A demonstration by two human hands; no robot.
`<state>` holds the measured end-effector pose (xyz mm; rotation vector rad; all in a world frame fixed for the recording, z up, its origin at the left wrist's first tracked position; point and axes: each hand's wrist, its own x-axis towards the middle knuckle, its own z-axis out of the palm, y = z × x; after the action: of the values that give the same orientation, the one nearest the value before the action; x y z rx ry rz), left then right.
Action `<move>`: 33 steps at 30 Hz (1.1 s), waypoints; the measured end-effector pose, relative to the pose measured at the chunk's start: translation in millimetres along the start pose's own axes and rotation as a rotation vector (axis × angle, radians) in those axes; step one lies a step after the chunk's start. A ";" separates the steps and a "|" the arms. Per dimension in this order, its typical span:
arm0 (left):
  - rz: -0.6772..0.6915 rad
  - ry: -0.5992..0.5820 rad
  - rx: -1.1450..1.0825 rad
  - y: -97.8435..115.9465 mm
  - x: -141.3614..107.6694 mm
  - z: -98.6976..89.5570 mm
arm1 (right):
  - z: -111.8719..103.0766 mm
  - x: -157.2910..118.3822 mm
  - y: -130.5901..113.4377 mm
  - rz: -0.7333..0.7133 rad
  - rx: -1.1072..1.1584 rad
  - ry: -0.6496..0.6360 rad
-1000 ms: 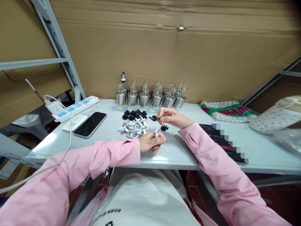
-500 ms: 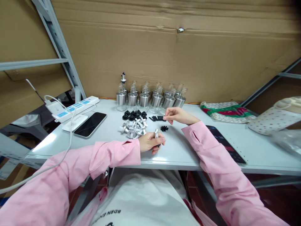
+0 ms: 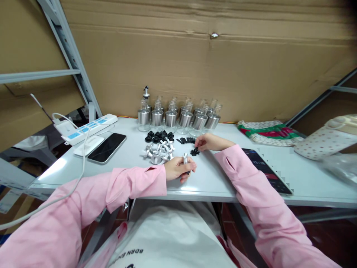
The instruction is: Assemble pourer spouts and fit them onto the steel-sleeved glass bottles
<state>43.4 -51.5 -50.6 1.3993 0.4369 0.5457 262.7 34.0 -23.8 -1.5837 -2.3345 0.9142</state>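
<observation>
My left hand is closed around a silver spout piece near the table's front edge, its metal end pointing up. My right hand has its fingertips pinched at a small pile of black caps; what lies between them is too small to tell. Just behind the pile is a row of short black tubes. Silver spout parts lie heaped left of my left hand, and several black stoppers sit behind them.
Several glass and steel bottles stand along the cardboard wall. At left are a phone and a power strip. A tablet lies right of my right forearm, with a patterned cloth behind it.
My right hand has moved down and slightly toward the front, from beside the black tubes to the black caps. The left hand has stayed in place with the silver piece.
</observation>
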 end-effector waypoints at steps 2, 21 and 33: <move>-0.004 0.006 0.000 0.4 0.1 -0.1 | -0.1 0.5 1.4 -0.030 -0.022 0.019; -0.003 0.004 -0.008 1.9 0.2 0.2 | 2.8 -0.8 -0.5 -0.032 0.096 -0.078; -0.018 0.018 -0.011 3.0 -0.2 1.1 | 6.4 0.7 0.2 -0.023 0.133 -0.149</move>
<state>43.6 -52.2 -47.5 1.3800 0.4597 0.5459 259.6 32.1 -29.1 -1.4812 -2.3270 1.1931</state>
